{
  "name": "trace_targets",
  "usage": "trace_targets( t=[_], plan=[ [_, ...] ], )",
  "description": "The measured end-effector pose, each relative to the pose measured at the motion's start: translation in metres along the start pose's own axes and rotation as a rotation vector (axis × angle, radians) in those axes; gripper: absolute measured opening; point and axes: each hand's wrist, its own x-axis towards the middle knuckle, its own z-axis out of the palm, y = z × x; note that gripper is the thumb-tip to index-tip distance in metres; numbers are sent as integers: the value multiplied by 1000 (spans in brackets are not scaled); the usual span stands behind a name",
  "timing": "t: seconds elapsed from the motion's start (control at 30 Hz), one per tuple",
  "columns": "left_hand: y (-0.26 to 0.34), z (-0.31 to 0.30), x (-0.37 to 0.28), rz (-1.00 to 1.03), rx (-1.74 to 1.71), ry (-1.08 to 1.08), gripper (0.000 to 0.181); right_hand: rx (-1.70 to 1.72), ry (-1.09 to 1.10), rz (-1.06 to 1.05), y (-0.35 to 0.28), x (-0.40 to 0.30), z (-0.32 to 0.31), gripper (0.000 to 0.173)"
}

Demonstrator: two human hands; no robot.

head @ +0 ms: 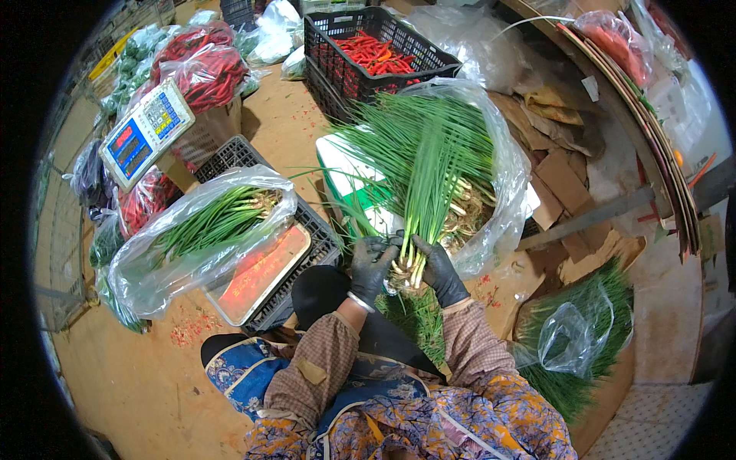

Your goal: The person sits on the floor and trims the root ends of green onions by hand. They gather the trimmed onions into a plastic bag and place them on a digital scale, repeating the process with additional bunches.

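Both hands wear dark gloves. My right hand grips a bunch of scallions near its white root end, the green leaves pointing away from me. My left hand is at the left side of the same roots, its fingers bent; whether it holds any stalk I cannot tell. Behind the bunch, a large heap of scallions lies in an open clear plastic bag over a white and green box. To the left, more scallions lie in another clear bag on the weighing scale's platter.
The scale's display head stands at the left, beside bags of red chillies. Black crates with red chillies are at the back. Thin green leafy stalks lie at the lower right, below flattened cardboard. Green trimmings lie between my arms.
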Motion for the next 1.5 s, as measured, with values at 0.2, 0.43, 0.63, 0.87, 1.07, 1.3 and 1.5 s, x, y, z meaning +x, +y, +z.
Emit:
trace_targets(
  t=[0.2,0.43,0.63,0.87,1.07,1.3,1.5],
  plan=[
    [-17,9,3,95,-38,35,45,-165,130,58,4,5,16,30],
    [-29,-6,9,-276,-801,-268,31,-1355,-85,-802,15,26,45,40],
    [-17,-38,19,-378,-548,-360,28,-1771,280,-539,-51,38,-27,30],
    [-25,-26,20,-313,-669,-190,23,-2078,-119,-10,-59,-3,-60,31],
    [6,-16,10,-312,-705,-187,25,-1943,-162,-127,-69,-4,-50,42],
    [26,-11,9,-443,-804,-387,29,-1563,452,-230,-112,60,-75,56],
    [43,-19,5,-450,-1099,-657,34,-1742,508,-138,-104,59,-51,48]
  ],
)
